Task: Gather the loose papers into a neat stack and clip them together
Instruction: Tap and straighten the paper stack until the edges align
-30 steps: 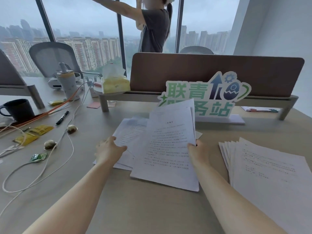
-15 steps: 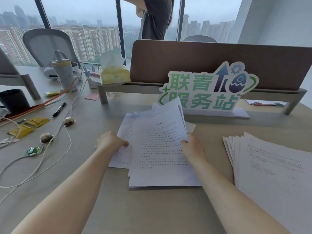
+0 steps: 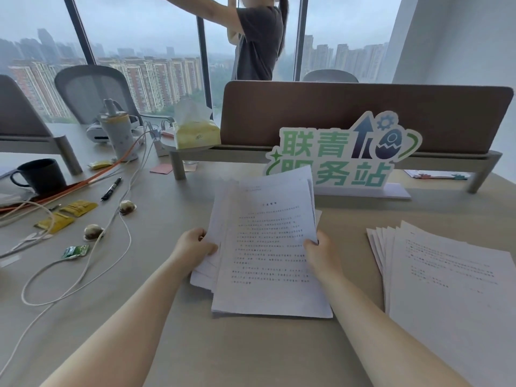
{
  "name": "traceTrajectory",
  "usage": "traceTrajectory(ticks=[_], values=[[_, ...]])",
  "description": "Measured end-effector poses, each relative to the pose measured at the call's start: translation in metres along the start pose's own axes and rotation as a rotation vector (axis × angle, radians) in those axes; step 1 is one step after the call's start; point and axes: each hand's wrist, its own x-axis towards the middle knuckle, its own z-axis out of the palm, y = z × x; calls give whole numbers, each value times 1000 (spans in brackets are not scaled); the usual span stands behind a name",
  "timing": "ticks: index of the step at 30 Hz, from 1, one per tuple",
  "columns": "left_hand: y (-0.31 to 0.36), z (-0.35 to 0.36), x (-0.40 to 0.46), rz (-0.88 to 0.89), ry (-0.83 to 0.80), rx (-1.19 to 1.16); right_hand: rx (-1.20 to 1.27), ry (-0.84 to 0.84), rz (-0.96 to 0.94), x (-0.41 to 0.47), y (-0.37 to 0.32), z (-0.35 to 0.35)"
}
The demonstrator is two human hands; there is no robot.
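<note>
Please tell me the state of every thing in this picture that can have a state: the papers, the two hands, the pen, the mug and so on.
Held papers: gathered between both hands, edges still uneven, unclipped.
Left hand: grip closed on the papers' left edge.
Right hand: grip closed on the papers' right edge.
Second pile: fanned out flat on the desk, untouched.
Pen: lying flat, capped.
Mug: upright; contents hidden.
Tissue pack: open, a tissue sticking up.

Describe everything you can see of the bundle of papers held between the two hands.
The bundle of papers is white printed sheets, unevenly gathered, with edges fanning out at the left and top. It rests on the desk. The left hand grips its left edge and the right hand its right edge. No clip shows.
</note>
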Motion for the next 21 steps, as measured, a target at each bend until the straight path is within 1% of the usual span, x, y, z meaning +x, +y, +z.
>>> traceTrajectory(ticks=[4,7,9,11,15,17,21], values=[[-8,9,-30,76,-18,-328,245,56,50,-15,0,-9],[-7,12,-51,123,-61,-592,448,15,94,-24,-1,-20],[-4,15,-61,159,-81,-693,509,-21,132,-30,-3,-29],[0,17,-67,194,-88,-741,535,-16,153,-33,-3,-37],[12,21,-81,236,-131,-816,536,-37,124,-41,-8,-51],[20,22,-88,266,-176,-837,499,-35,58,-47,-14,-58],[34,19,-99,334,-232,-747,299,98,-174,-61,-34,-71]])
